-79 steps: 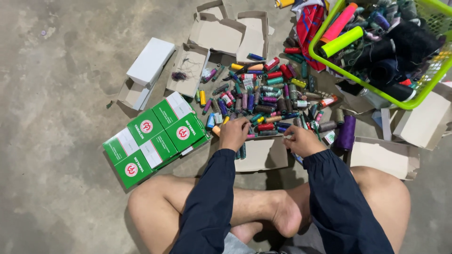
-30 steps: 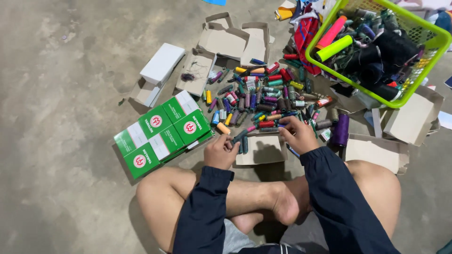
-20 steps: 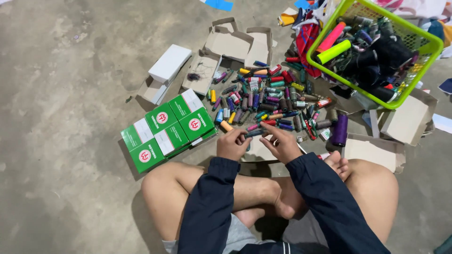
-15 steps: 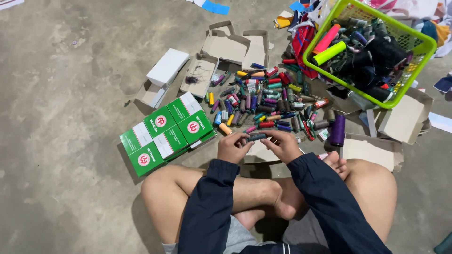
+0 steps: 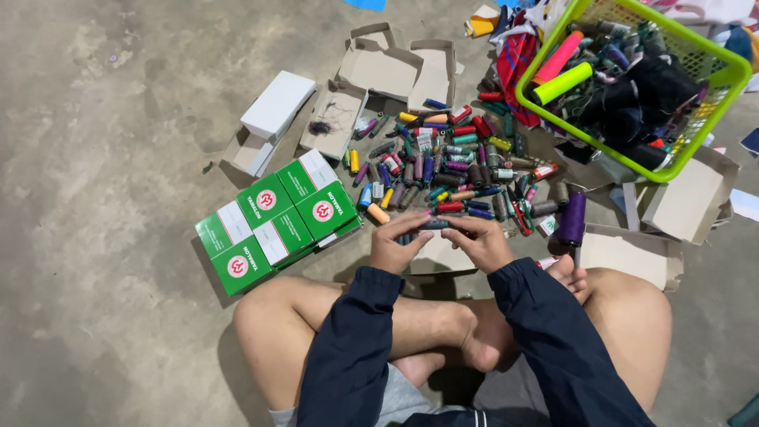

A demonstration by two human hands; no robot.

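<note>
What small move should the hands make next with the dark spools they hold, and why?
Probably lower the row of dark spools into the open cardboard box just beneath. The left hand and right hand pinch the row at its two ends, right above that box, while the loose pile of spools lies farther out on the floor.

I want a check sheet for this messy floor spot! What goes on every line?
Surface: bare grey concrete floor, stained.
Job's things: small dark thread spools held in a row between both hands; loose pile of coloured thread spools just beyond.
Clutter: green-and-white boxes, open cardboard boxes, a white box, a purple spool.
Grippers: left hand and right hand pinch the row's ends.
Cables: nothing seen.
Surroundings: green plastic basket of larger spools; person sits cross-legged.
</note>
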